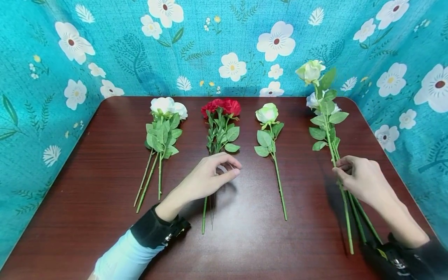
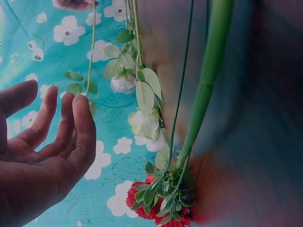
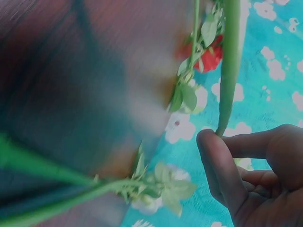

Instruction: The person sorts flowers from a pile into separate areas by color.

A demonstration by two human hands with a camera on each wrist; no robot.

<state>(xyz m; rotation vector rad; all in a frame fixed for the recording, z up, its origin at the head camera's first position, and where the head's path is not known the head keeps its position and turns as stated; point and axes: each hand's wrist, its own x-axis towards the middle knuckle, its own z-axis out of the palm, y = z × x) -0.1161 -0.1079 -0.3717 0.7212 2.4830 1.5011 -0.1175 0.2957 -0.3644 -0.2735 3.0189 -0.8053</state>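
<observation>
In the head view my right hand (image 1: pixel 365 181) pinches the stem of a pale green-white rose (image 1: pixel 310 72) between thumb and fingers. That rose is raised over whitish flowers (image 1: pixel 312 101) lying at the table's right side. The right wrist view shows the held stem (image 3: pixel 230 71) at my fingertips (image 3: pixel 213 142). My left hand (image 1: pixel 210 175) hovers above the stems of red flowers (image 1: pixel 224 107), its fingers loosely curved around nothing. Between the hands a single green-white rose (image 1: pixel 267 112) lies on the table. White roses (image 1: pixel 163 105) with leafy stems lie to the left.
The dark brown wooden table (image 1: pixel 94 163) has rounded far corners. A turquoise curtain (image 1: pixel 203 74) printed with white flowers hangs behind it and along both sides. Each wrist wears a black strap (image 1: pixel 154 229).
</observation>
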